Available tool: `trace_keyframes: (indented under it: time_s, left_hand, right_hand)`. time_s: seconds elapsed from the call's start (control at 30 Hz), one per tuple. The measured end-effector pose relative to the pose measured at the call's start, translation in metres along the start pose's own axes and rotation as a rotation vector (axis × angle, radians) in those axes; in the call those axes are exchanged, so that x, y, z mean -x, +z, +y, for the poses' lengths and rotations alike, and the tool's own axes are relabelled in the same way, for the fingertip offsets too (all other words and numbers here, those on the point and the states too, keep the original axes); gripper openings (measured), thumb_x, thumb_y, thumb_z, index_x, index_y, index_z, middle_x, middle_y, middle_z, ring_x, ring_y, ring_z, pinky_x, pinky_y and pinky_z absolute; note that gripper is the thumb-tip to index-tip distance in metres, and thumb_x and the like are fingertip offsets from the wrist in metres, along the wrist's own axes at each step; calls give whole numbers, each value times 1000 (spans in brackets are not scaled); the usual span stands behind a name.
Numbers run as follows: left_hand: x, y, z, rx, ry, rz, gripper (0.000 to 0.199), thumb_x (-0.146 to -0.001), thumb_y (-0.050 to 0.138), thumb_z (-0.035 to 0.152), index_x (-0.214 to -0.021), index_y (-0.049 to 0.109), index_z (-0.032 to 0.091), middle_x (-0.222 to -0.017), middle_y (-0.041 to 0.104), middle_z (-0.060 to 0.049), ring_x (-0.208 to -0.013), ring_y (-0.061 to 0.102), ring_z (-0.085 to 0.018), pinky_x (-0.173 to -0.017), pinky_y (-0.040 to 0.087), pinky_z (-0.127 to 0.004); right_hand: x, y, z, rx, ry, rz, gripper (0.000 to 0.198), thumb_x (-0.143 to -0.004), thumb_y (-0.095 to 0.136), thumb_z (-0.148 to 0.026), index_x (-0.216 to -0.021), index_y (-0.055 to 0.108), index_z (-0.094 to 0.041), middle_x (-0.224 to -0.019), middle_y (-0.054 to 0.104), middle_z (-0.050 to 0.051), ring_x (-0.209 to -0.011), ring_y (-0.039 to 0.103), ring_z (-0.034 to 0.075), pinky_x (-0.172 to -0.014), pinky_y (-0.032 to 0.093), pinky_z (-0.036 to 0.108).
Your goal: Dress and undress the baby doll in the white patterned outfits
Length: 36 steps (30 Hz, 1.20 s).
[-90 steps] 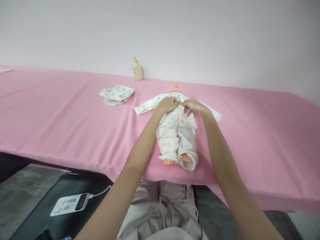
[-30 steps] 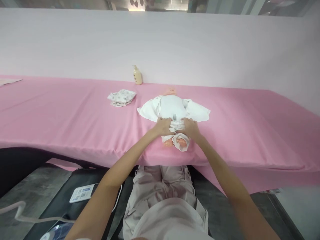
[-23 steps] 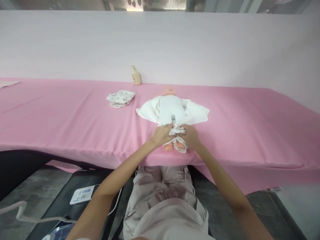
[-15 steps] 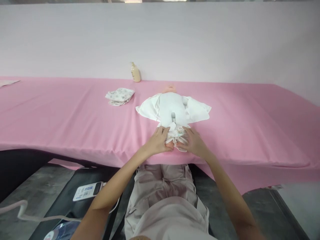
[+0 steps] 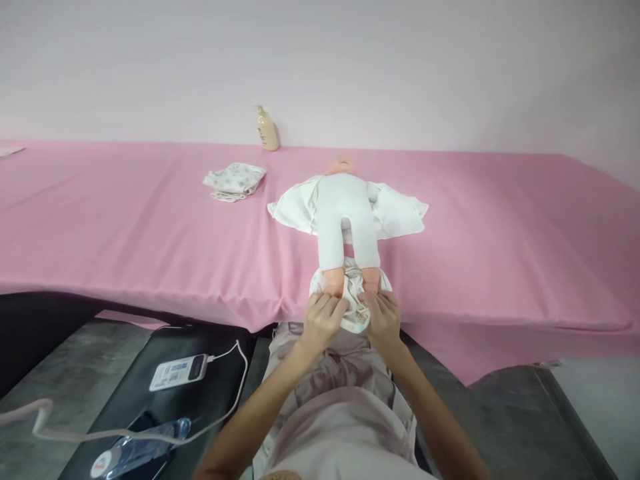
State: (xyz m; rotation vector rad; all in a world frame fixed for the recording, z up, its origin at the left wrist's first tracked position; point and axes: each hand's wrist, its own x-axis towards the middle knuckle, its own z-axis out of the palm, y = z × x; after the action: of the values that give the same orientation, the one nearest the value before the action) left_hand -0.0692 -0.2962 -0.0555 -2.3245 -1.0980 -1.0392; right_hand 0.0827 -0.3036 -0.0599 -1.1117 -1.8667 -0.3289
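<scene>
A baby doll (image 5: 346,213) lies on its back on the pink table (image 5: 125,227), feet toward me. Its white cloth body and legs are bare. Its printed jacket (image 5: 400,212) is spread open under it. The printed baby trousers (image 5: 354,301) are bunched at the doll's feet, at the table's front edge. My left hand (image 5: 323,321) grips the trousers' left side and my right hand (image 5: 384,322) grips the right side.
A folded printed cloth (image 5: 233,180) lies left of the doll. A cream pump bottle (image 5: 267,129) stands by the wall. Below the table on my left, a black seat holds a power bank (image 5: 178,372) with a cable and a plastic bottle (image 5: 135,453).
The jacket was opened and spread flat. Both hands slid the trousers down from the doll's waist to its feet, baring the white legs. The view tilted down.
</scene>
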Motion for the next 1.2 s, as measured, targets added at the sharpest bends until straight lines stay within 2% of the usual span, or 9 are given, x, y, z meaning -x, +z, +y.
trace_keyframes:
  time_s: [0.17,0.27,0.43,0.57,0.8,0.9,1.0,1.1,1.2]
  left_hand:
    - [10,9,9,-33,-108,137,15,-85,47,7,-81,57,17,-58,55,0,-55,48,-14,-59,33,-29]
    - [12,9,14,-47,-231,46,14,-84,49,9,-91,59,18,-74,64,-5,-64,55,-17,-65,39,-31]
    - [14,3,16,104,-384,-87,11,-83,50,19,-91,58,17,-114,61,-16,-108,54,-28,-89,42,-44]
    - [7,-17,10,308,-378,-173,3,-80,53,22,-79,52,19,-115,62,-12,-115,52,-26,-105,32,-50]
    - [3,-94,2,916,-445,-235,21,-75,58,29,-67,42,20,-61,53,0,-60,54,-14,-64,48,-29]
    - [16,-119,-7,1213,-417,-480,38,-71,56,56,-70,44,20,-60,53,-3,-56,52,-15,-52,44,-27]
    - [16,-129,-18,1460,-248,-730,63,-60,44,83,-70,48,21,-54,54,-4,-47,46,-15,-45,40,-28]
    - [-7,-132,-22,1295,-75,-846,70,-65,36,85,-78,57,20,-64,62,-5,-53,53,-16,-52,44,-28]
    - [-38,-144,-15,733,-81,-729,47,-78,50,63,-97,62,21,-78,67,-4,-70,61,-18,-74,47,-33]
  right_hand:
    - [15,9,-5,17,31,135,17,-86,47,-12,-101,51,-18,-68,62,3,-62,59,17,-68,48,31]
    - [16,9,-7,15,126,106,19,-85,45,-9,-101,50,-20,-75,60,6,-71,60,19,-65,49,31]
    - [13,0,-11,-47,193,-7,12,-84,49,-19,-96,45,-19,-120,51,20,-118,48,30,-90,48,47]
    - [11,-17,-15,-154,92,-82,8,-82,45,-22,-90,43,-21,-109,61,15,-106,58,27,-97,41,53]
    - [-9,-81,-38,-464,45,-160,27,-81,53,-45,-89,50,-19,-67,56,2,-59,53,16,-76,48,41]
    - [-15,-102,-41,-863,75,-446,50,-85,36,-67,-78,50,-19,-61,52,0,-59,50,15,-63,46,32]
    - [-19,-114,-36,-1114,117,-624,58,-93,10,-61,-63,39,-21,-53,43,-2,-51,43,12,-58,44,27]
    - [-36,-131,-29,-908,100,-658,48,-97,23,-46,-59,35,-21,-50,35,-4,-51,39,10,-61,44,27]
    - [-64,-154,-31,-443,-96,-539,35,-92,47,-28,-59,40,-21,-51,36,-6,-51,37,10,-77,46,33]
